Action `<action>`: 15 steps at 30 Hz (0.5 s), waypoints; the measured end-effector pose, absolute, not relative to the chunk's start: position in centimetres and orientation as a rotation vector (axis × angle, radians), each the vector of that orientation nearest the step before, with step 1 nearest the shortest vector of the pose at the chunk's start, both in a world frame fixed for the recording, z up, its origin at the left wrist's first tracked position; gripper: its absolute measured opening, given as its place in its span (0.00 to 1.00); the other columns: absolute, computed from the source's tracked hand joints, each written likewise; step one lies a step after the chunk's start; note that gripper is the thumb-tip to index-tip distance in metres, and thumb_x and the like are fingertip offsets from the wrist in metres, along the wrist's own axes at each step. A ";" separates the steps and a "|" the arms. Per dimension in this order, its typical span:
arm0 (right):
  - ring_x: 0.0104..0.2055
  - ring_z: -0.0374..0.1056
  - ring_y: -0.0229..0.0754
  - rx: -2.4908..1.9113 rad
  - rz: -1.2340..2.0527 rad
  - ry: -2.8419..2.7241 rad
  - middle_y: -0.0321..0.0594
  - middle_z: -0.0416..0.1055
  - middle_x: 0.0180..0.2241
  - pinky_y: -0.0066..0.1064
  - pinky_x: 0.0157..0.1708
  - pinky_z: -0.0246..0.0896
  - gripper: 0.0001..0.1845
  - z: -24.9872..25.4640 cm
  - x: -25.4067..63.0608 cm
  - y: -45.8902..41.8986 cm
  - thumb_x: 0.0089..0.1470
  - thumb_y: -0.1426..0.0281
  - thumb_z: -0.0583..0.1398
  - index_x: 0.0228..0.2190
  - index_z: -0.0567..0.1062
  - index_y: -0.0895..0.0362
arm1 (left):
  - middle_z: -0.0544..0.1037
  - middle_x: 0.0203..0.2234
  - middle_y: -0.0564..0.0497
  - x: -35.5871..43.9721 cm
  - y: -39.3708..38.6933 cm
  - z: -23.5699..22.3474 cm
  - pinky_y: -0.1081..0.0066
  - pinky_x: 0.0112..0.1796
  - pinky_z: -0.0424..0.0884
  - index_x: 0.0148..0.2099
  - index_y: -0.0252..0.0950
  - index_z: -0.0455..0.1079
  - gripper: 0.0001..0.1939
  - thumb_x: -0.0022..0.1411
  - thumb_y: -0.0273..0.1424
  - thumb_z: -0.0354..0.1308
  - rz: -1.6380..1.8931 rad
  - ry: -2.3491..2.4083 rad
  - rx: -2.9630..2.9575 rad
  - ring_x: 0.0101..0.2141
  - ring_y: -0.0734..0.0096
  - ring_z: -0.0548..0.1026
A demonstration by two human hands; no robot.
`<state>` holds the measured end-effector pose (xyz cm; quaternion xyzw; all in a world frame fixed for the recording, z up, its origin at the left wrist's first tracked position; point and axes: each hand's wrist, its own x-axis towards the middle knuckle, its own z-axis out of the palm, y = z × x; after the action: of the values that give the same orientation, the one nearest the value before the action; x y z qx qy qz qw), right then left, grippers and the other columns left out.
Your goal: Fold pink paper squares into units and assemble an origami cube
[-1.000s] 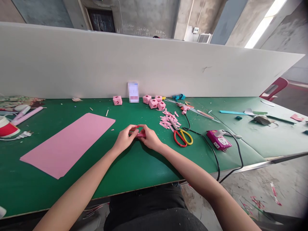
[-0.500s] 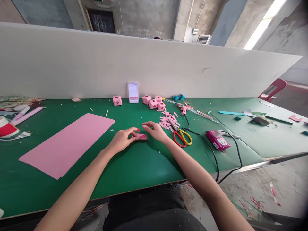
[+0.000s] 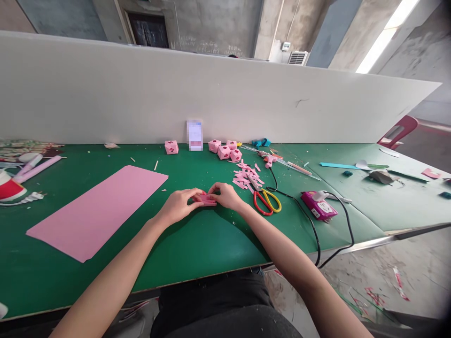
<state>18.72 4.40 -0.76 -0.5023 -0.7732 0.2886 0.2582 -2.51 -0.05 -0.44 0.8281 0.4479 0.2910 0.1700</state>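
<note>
Just above the green table, a small bundle of pink paper strips point(image 3: 207, 200) lies between my hands. My left hand point(image 3: 181, 205) is closed on its left end, thumb in front and fingers behind. My right hand point(image 3: 225, 195) pinches at the right end of the bundle, with its fingertips partly hidden behind the paper. To the right lies a heap of cut pink paper pieces point(image 3: 243, 177), with red and yellow handled scissors point(image 3: 267, 201) beside it. A large pink paper sheet point(image 3: 102, 211) rests flat on the left.
Several folded pink paper cubes point(image 3: 224, 151) and a propped phone point(image 3: 195, 136) stand by the white partition point(image 3: 141, 94). A pink glue gun point(image 3: 270, 160) lies behind the scissors. A purple power strip point(image 3: 319, 206) with a black cable sits right; a red-and-white cup point(image 3: 10, 187) stands left.
My right hand has lowered and closed in on the right end of the pink paper strips. The left hand keeps its hold in nearly the same place.
</note>
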 end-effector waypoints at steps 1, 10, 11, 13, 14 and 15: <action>0.41 0.73 0.42 -1.296 0.812 -2.052 0.38 0.80 0.36 0.34 0.44 0.64 0.04 -0.8 18.9 4.5 0.54 0.71 0.66 0.34 0.80 0.57 | 0.84 0.36 0.54 -2.5 0.0 -0.6 0.68 0.41 0.73 0.51 0.44 0.73 0.18 0.66 0.48 0.57 0.841 1.291 2.364 0.38 0.64 0.81; 0.38 0.74 0.39 -1.007 0.968 -2.200 0.37 0.81 0.37 0.30 0.41 0.64 0.13 -0.2 19.9 4.0 0.58 0.75 0.57 0.37 0.82 0.56 | 0.83 0.39 0.53 -2.8 0.4 -1.1 0.67 0.40 0.73 0.56 0.44 0.69 0.19 0.67 0.46 0.56 0.857 1.426 2.450 0.41 0.62 0.80; 0.37 0.74 0.39 -1.011 1.021 -2.191 0.38 0.81 0.37 0.30 0.40 0.64 0.12 -0.2 19.9 3.9 0.58 0.73 0.58 0.37 0.82 0.57 | 0.83 0.38 0.53 -2.8 0.4 -1.1 0.66 0.40 0.73 0.55 0.45 0.69 0.19 0.67 0.46 0.57 0.855 1.436 2.445 0.41 0.62 0.80; 0.37 0.74 0.40 -1.022 1.118 -2.145 0.39 0.81 0.37 0.29 0.38 0.65 0.11 -0.2 19.9 3.9 0.57 0.67 0.61 0.38 0.82 0.58 | 0.83 0.38 0.53 -2.7 0.3 -1.0 0.66 0.40 0.74 0.55 0.45 0.70 0.18 0.67 0.45 0.57 0.861 1.443 2.429 0.40 0.62 0.80; 0.37 0.74 0.40 -1.019 1.150 -2.121 0.40 0.81 0.37 0.29 0.37 0.66 0.12 -0.4 19.9 3.9 0.55 0.65 0.64 0.38 0.81 0.58 | 0.83 0.38 0.52 -2.7 0.4 -1.0 0.65 0.41 0.74 0.55 0.45 0.70 0.18 0.67 0.45 0.57 0.876 1.440 2.426 0.41 0.61 0.80; 0.36 0.74 0.40 -1.010 1.161 -2.106 0.40 0.81 0.37 0.29 0.37 0.66 0.13 -0.5 19.9 3.9 0.53 0.64 0.66 0.38 0.81 0.58 | 0.82 0.39 0.51 -2.7 0.4 -1.1 0.64 0.43 0.74 0.54 0.44 0.70 0.17 0.67 0.44 0.57 0.906 1.437 2.426 0.42 0.60 0.80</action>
<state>19.87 3.93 -0.51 -0.3737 -0.7789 0.4293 0.2634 -2.70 0.40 -1.08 0.8159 0.4832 0.3045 0.0899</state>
